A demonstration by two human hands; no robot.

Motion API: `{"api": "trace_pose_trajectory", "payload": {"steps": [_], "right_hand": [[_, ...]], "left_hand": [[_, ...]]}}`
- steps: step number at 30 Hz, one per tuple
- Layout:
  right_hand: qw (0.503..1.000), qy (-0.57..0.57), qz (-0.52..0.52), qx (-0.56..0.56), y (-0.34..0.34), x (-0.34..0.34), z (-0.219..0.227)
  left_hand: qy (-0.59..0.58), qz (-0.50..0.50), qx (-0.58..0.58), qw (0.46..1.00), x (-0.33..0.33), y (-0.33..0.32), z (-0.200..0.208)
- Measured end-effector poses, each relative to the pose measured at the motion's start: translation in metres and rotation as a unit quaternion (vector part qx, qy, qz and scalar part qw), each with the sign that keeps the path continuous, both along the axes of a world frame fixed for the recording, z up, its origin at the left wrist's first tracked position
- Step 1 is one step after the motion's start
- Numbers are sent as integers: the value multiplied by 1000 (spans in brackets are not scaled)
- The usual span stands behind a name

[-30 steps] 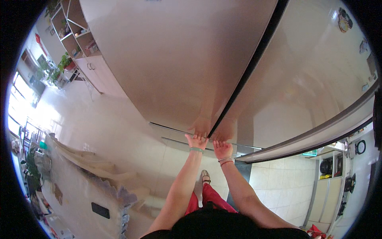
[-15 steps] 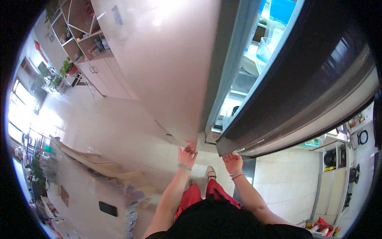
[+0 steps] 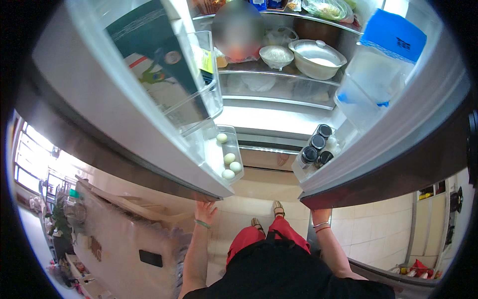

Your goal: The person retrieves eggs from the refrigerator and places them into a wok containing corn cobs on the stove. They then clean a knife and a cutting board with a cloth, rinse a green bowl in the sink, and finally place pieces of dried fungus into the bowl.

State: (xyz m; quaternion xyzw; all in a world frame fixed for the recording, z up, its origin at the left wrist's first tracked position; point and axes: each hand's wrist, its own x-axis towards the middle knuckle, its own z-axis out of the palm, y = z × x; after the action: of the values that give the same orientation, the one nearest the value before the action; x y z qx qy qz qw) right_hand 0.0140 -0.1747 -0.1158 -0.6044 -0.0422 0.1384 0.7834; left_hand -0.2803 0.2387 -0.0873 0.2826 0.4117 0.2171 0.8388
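A double-door refrigerator stands open before me. My left hand (image 3: 205, 213) is at the lower edge of the left door (image 3: 127, 134), its fingertips partly hidden by it. Under the corner of the right door (image 3: 378, 172), my right hand (image 3: 321, 217) holds on, fingers mostly hidden. In the left door's bottom bin (image 3: 241, 160) lie several pale eggs (image 3: 229, 158). Several black-capped jars (image 3: 317, 142) fill the right door's bin, with a blue-topped clear bag (image 3: 393, 37) above. A lidded white pot (image 3: 317, 59) and a white bowl (image 3: 276, 57) sit on a shelf inside.
On the left is a covered table (image 3: 114, 249) with a dark phone (image 3: 150, 258) on it. Beside it stands a wooden chair (image 3: 132, 200). Kitchen cabinets (image 3: 427, 231) line the far right, and pale floor tiles (image 3: 373, 224) lie between.
Both refrigerator doors have swung wide apart, exposing the shelves and door bins. My left hand has moved left with the left door, my right hand a little right with the other.
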Motion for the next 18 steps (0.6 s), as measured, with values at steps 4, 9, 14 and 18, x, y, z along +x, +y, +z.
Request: {"api": "trace_pose_trajectory", "payload": {"steps": [4,9,14,18], "right_hand": [[926,280,-140,210,11,-4,35],[985,125,-94,66,-37,15,-31],[934,294,-31,200,-12,-23,-15],[913,404,57,18,12,-60,-30]], "left_hand": [[31,22,35,999,-38,23,-9],[31,138,-2,990,-22,32,-31],[-178,180,-53,966,-41,-8,-58],[-15,6,-164,986,46,-94,32]]}}
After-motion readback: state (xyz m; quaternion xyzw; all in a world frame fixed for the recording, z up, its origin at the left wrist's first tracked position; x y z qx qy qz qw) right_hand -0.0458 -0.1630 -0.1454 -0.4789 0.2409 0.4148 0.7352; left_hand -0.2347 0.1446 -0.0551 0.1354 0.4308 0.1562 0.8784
